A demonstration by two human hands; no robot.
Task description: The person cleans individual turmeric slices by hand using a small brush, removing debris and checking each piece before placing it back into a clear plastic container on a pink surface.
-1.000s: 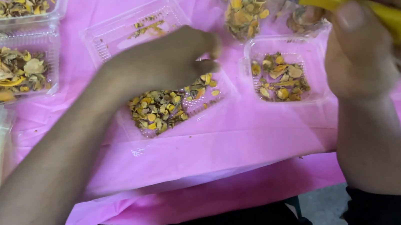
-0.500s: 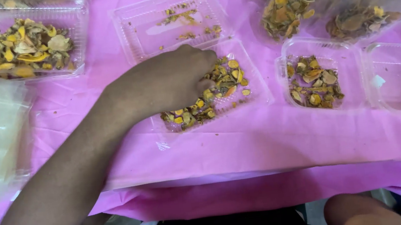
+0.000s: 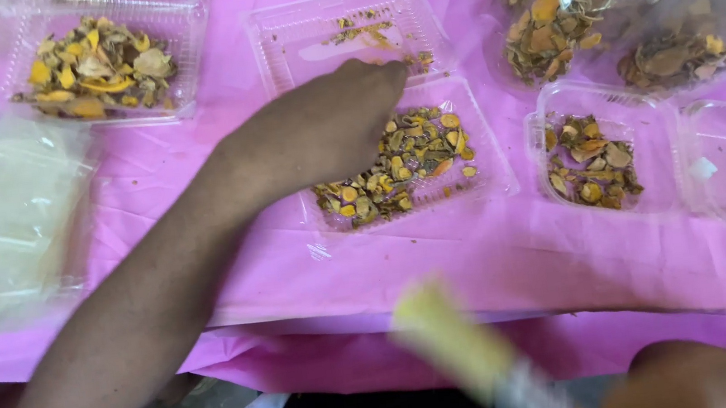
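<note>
The left hand (image 3: 318,132) lay palm-down over the clear tray (image 3: 488,182) of dried yellow slices (image 3: 404,167), fingers curled, their grip hidden; the slices spread from its fingertips toward four o'clock; at five o'clock the right hand (image 3: 702,379) clenched a blurred yellow tool (image 3: 461,348).

Left hand (image 3: 318,132) reaches across the pink tablecloth (image 3: 443,268), fingers curled over the far edge of a clear clamshell tray (image 3: 487,172) of dried yellow-orange slices (image 3: 395,168). Its open lid (image 3: 307,28) holds only crumbs. Right hand (image 3: 693,381) low at the frame's bottom edge, beside a blurred yellow tool (image 3: 461,343); grip unclear. More filled trays left (image 3: 97,66) and right (image 3: 590,155).
</note>
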